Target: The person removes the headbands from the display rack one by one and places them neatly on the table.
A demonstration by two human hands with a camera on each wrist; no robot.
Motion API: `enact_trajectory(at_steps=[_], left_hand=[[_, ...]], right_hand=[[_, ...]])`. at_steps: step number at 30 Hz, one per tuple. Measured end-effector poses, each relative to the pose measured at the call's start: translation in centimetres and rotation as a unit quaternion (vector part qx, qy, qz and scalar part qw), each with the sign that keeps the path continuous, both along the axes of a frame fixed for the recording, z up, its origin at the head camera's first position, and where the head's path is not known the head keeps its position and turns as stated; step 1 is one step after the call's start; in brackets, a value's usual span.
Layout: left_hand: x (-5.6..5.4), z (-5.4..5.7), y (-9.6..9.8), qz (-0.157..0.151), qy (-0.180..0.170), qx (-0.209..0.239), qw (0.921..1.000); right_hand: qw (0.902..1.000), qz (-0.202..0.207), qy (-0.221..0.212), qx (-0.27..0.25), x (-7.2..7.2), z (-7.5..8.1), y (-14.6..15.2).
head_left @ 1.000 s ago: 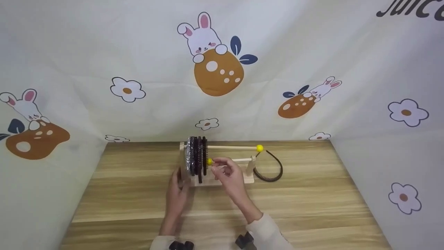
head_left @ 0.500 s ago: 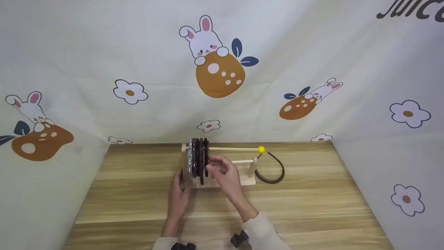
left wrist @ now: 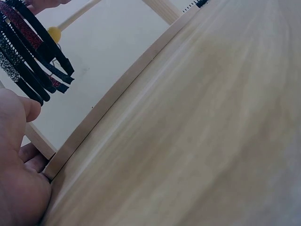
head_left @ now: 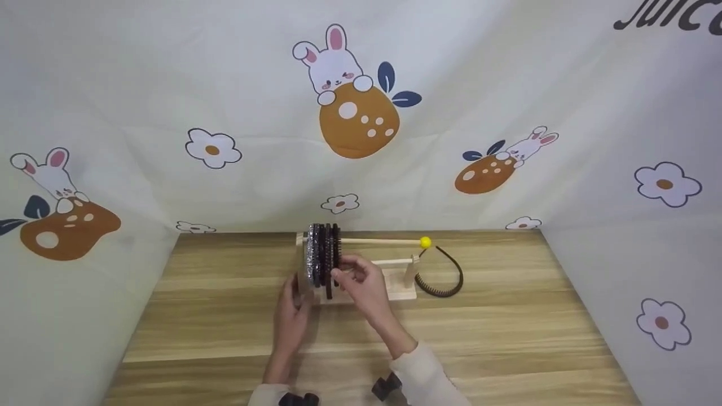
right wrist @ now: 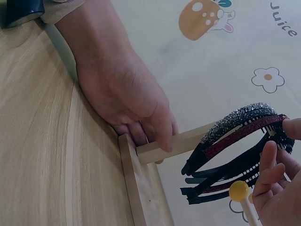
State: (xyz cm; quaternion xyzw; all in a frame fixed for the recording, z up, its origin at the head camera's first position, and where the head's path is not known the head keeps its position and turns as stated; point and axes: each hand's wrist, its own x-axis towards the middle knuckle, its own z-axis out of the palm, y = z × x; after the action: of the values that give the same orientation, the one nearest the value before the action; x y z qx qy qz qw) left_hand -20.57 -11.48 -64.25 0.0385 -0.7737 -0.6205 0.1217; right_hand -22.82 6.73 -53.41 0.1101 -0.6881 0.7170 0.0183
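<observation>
A wooden stand [head_left: 401, 294] has two posts and two rods, each tipped with a yellow ball [head_left: 426, 242]. Several dark headbands [head_left: 319, 259], one silver and glittery, hang bunched at the left end of the far rod. My left hand [head_left: 292, 321] grips the stand's left post [right wrist: 162, 151] low down, thumb on the near side and fingers behind. At the right of the bunch, my right hand [head_left: 366, 285] pinches the outermost toothed headband [right wrist: 277, 136] between thumb and fingers. The ball of the near rod is hidden behind these fingers in the head view.
Another toothed black headband [head_left: 443, 294] lies on the wood-grain table [head_left: 496, 338], just right of the stand. A cloth curtain [head_left: 271, 169] printed with rabbits and flowers rises behind the table and along both sides.
My right hand has shifted slightly left, from beside the near rod's yellow ball to the outermost headband, now covering that ball. The left hand keeps its grip on the stand.
</observation>
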Motion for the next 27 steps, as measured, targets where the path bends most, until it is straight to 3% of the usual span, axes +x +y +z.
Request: enact_trajectory(at_steps=[27], left_hand=[[-0.24, -0.19, -0.05, -0.003, 0.018, -0.003, 0.9998]], right_hand=[[0.9996, -0.028, 0.009, -0.004, -0.16, 0.09, 0.61]])
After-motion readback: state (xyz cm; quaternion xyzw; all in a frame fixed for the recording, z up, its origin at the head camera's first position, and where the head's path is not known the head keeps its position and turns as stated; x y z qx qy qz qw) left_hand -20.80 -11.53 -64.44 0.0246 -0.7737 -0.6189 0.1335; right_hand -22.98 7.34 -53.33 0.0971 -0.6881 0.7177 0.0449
